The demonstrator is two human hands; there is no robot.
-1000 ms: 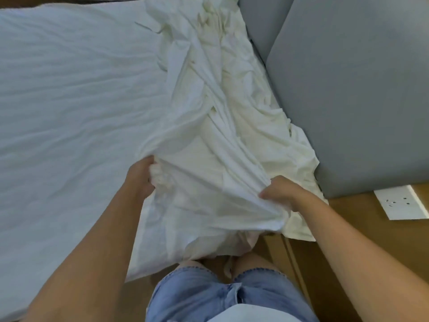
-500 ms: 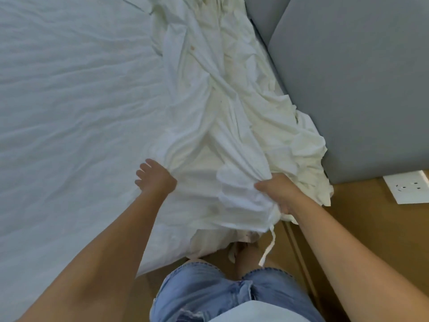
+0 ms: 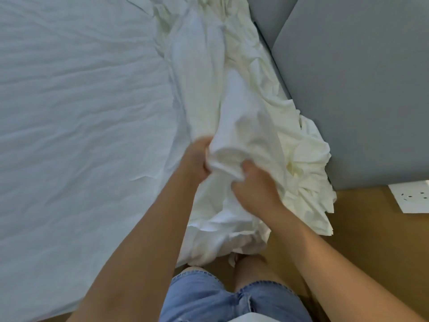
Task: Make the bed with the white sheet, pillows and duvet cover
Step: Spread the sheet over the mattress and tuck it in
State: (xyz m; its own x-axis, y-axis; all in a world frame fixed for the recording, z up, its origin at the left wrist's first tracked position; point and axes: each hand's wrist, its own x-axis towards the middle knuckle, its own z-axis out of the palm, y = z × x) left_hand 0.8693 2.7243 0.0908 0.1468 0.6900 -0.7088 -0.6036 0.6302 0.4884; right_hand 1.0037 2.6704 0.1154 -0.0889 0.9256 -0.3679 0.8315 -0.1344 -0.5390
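Gathering the bunched duvet cover (image 3: 234,108), your hands have closed in: half a second ago they were well apart, now your left hand (image 3: 197,159) and right hand (image 3: 255,184) grip one fold nearly touching. You seem to be hunting an edge. It lies crumpled along the bed (image 3: 81,112) beside the grey headboard (image 3: 359,89), its long axis running away from you.

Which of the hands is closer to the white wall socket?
Right. The right hand grips the bunched white fabric on the side toward the wall socket; the left hand grips farther away.
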